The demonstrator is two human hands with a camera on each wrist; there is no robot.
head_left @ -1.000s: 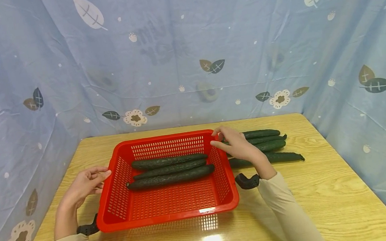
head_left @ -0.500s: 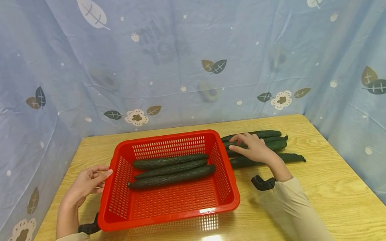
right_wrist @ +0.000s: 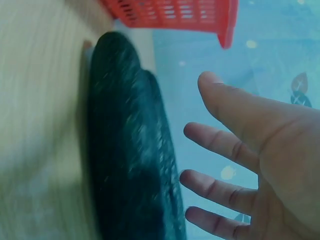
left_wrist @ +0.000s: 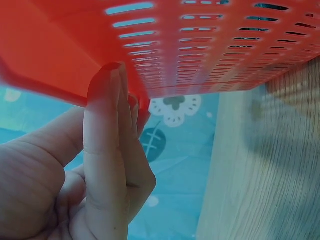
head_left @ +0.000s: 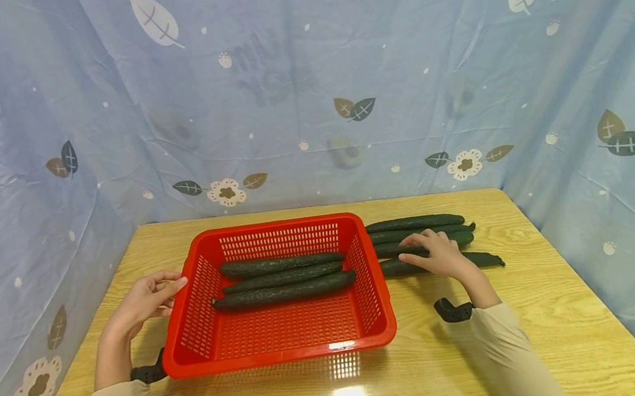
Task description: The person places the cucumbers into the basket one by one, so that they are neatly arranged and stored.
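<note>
A red plastic basket [head_left: 284,358] with slotted walls sits mid-table, and three dark green cucumbers [head_left: 281,264] lie side by side in its back half. At its left rim my left hand [head_left: 148,299] pinches the edge; the left wrist view shows these fingers [left_wrist: 102,150] against the rim from outside. My right hand [head_left: 443,255] hovers with spread fingers over several more cucumbers [head_left: 416,222] right of the basket. Nearest it is the front cucumber [head_left: 482,259]. In the right wrist view, a gap separates the fingertips [right_wrist: 192,177] from a cucumber [right_wrist: 125,150].
The wooden table [head_left: 547,322] extends to the right of and in front of the basket. A blue patterned curtain [head_left: 291,82] encloses the back and both sides. Black wrist mounts [head_left: 453,310] sit under the forearms.
My right hand has moved right and nearer, from the basket's right rim to over the front cucumbers beside it. The left hand stays at the left rim.
</note>
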